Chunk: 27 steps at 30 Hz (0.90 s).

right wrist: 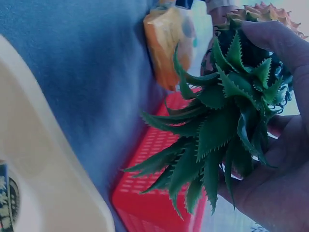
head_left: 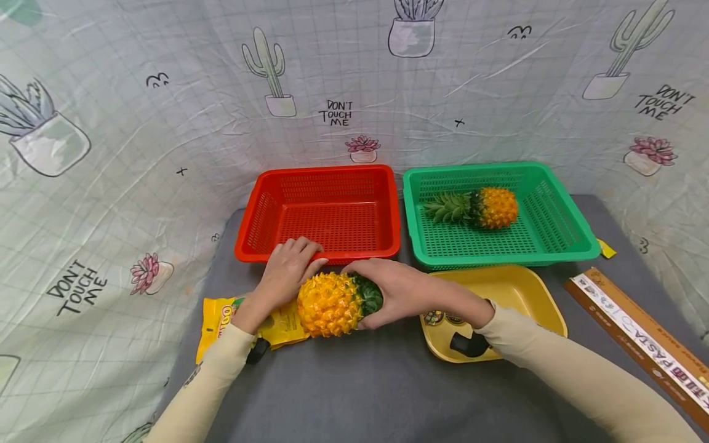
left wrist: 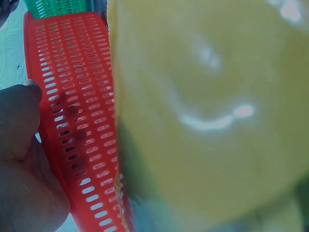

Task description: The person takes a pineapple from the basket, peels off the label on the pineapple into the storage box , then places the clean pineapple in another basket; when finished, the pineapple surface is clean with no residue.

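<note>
My right hand (head_left: pixel 396 289) grips a pineapple (head_left: pixel 329 306) around the base of its green crown. The orange-yellow fruit points left, in front of the red basket (head_left: pixel 396 215). In the right wrist view the spiky leaves (right wrist: pixel 219 125) spread below the palm. My left hand (head_left: pixel 285 274) holds the near rim of the red basket, its fingers reaching over the edge. Dark finger shapes show through the slots in the left wrist view. Beneath the left wrist lies a yellow packet (head_left: pixel 288 326), partly hidden by the arm and pineapple.
Right of the red basket stands a green basket (head_left: pixel 576 221) with another pineapple (head_left: pixel 498 208) lying in it. A yellow tray (head_left: pixel 545 307) sits under my right forearm. A long pasta box (head_left: pixel 637 332) lies at the right, and a small yellow wrapper (head_left: pixel 606 249) peeks out behind it.
</note>
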{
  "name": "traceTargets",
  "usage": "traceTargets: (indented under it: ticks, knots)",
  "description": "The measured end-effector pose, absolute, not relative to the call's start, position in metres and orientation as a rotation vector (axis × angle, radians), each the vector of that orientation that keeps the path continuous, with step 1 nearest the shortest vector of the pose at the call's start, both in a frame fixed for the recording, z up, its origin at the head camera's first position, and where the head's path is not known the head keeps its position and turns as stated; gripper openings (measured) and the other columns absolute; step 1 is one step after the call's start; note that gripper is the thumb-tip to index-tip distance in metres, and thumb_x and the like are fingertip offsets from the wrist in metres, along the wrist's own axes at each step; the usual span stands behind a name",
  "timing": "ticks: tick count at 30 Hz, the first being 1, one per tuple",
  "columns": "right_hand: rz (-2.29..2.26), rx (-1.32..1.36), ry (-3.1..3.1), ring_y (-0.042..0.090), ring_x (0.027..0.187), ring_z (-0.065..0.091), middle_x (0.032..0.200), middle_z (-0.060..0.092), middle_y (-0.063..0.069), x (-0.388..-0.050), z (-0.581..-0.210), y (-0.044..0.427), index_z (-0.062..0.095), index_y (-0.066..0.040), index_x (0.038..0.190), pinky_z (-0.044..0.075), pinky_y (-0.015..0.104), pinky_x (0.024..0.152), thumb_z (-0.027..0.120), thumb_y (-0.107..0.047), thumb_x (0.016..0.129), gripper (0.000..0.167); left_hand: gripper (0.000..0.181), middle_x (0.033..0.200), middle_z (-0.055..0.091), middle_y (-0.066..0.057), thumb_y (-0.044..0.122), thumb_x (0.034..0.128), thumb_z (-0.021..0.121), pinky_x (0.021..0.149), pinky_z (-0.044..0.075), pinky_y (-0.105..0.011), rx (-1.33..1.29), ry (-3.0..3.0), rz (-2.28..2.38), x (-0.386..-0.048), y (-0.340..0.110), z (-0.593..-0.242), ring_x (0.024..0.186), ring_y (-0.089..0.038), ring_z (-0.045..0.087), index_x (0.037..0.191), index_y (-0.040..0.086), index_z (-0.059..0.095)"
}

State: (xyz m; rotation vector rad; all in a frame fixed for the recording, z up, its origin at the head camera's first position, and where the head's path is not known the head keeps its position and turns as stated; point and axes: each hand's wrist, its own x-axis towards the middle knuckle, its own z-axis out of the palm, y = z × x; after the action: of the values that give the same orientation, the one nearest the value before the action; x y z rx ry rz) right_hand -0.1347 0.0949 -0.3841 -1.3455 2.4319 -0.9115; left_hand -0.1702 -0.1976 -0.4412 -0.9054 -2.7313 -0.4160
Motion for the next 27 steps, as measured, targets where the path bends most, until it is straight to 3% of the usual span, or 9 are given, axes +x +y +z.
traceTargets:
  ticks: [6, 11, 20, 27]
  knots:
    - [-0.842, -1.334, 2.466, 0.011, 0.114, 0.057, 0.133, 0.061, -0.005, -0.138, -0.367, 0.099, 0.054, -0.014, 0.146, 0.051, 0.038, 0.096, 0.089, -0.048, 0.078, 0.084, 0.031, 0.118, 0.063, -0.010, 0.035, 0.1092, 0.060, 0.080, 0.042, -0.047, -0.905, -2.721, -0.437, -0.172, -0.197, -0.442, 0.096, -0.033, 0.054, 0.124, 0.009, 0.068]
    - [-0.805, -1.339, 2.507, 0.014, 0.115, 0.058, 0.133, 0.062, -0.002, -0.142, -0.351, 0.105, 0.054, -0.012, 0.147, 0.052, 0.039, 0.096, 0.089, -0.046, 0.078, 0.085, 0.023, 0.116, 0.064, -0.011, 0.023, 0.1074, 0.062, 0.080, 0.043, -0.048, -0.929, -2.701, -0.445, -0.173, -0.199, -0.442, 0.096, -0.034, 0.055, 0.124, 0.008, 0.067]
    - [-0.745, -1.311, 2.598, 0.018, 0.119, 0.056, 0.136, 0.061, -0.002, -0.154, -0.319, 0.120, 0.055, -0.011, 0.146, 0.049, 0.043, 0.099, 0.090, -0.041, 0.078, 0.083, 0.028, 0.117, 0.062, -0.015, 0.012, 0.1035, 0.058, 0.080, 0.044, -0.048, -0.930, -2.715, -0.346, -0.176, -0.201, -0.443, 0.099, -0.037, 0.056, 0.129, 0.002, 0.065]
    - [-0.630, -1.247, 2.704, 0.025, 0.129, 0.055, 0.145, 0.058, 0.003, -0.168, -0.304, 0.140, 0.054, -0.010, 0.150, 0.048, 0.048, 0.104, 0.091, -0.039, 0.079, 0.085, 0.032, 0.118, 0.063, -0.011, 0.031, 0.1052, 0.067, 0.082, 0.043, -0.047, -0.914, -2.720, -0.431, -0.173, -0.199, -0.442, 0.099, -0.033, 0.055, 0.127, 0.008, 0.067]
